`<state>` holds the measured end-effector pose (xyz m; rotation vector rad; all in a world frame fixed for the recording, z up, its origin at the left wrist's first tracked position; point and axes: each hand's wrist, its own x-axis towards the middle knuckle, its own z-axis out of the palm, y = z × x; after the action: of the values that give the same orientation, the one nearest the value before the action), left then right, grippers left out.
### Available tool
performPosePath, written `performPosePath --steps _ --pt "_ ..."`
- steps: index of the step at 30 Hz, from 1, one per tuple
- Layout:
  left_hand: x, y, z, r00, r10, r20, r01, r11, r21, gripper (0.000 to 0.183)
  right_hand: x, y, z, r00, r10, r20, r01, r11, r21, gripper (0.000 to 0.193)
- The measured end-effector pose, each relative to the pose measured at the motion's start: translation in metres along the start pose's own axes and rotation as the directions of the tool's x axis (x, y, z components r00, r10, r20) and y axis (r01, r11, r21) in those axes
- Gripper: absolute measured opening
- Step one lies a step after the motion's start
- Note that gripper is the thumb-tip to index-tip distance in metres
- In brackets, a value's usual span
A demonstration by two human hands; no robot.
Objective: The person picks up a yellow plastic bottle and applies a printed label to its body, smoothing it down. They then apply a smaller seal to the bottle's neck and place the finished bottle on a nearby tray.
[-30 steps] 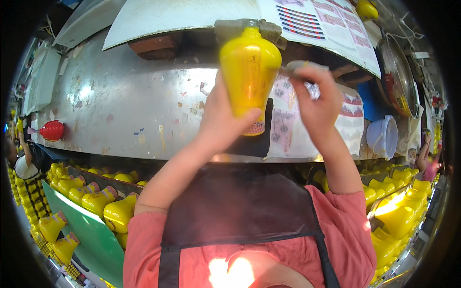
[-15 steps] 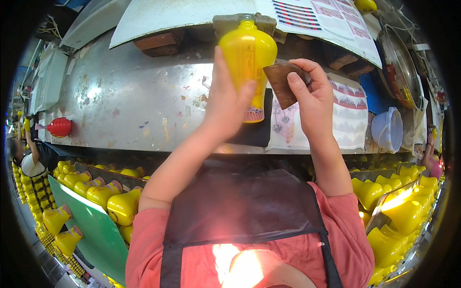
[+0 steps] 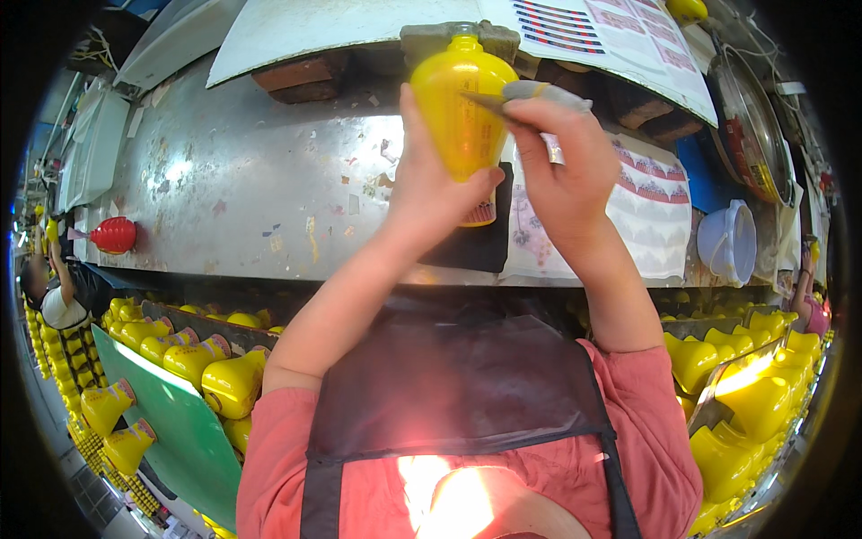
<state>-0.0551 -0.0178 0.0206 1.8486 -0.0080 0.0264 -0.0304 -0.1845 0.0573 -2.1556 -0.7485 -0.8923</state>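
Note:
A glossy yellow bottle (image 3: 462, 76) lies with its neck pointing away from me, up against a grey-brown block (image 3: 498, 38). My left hand (image 3: 429, 171) is wrapped round its left side, thumb across the lower front. In my right hand (image 3: 566, 148) is a brown flat scraper (image 3: 488, 101), turned nearly edge-on, its tip at the bottle's printed front. A pale grey piece (image 3: 548, 92) shows above the right fingers; I cannot make out what it is. The bottle's patterned base band (image 3: 481, 214) is over a dark pad (image 3: 476, 250).
Printed decal sheets (image 3: 642, 216) lie on the metal table (image 3: 224, 207) at right. A white bucket (image 3: 725, 241) and a red squeeze bottle (image 3: 113, 235) stand on either side. Yellow bottles (image 3: 233, 384) fill trays near me. A person (image 3: 63, 296) works at far left.
My right hand has moved left and turned, bringing the brown scraper from beside the bottle onto its front. The left hand keeps its hold.

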Motion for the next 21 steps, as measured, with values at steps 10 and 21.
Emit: performPosePath --steps 10,21 --pt "-0.026 -0.027 -0.036 0.943 0.081 0.323 -0.191 0.925 0.327 0.122 -0.042 -0.004 -0.023 0.948 -0.165 0.273 0.113 0.974 0.199 0.028" --pt "-0.033 -0.033 -0.026 0.910 0.410 0.062 -0.405 0.848 0.342 0.103 -0.046 -0.021 0.003 0.984 0.180 -0.006 -0.176 0.972 0.157 0.019"
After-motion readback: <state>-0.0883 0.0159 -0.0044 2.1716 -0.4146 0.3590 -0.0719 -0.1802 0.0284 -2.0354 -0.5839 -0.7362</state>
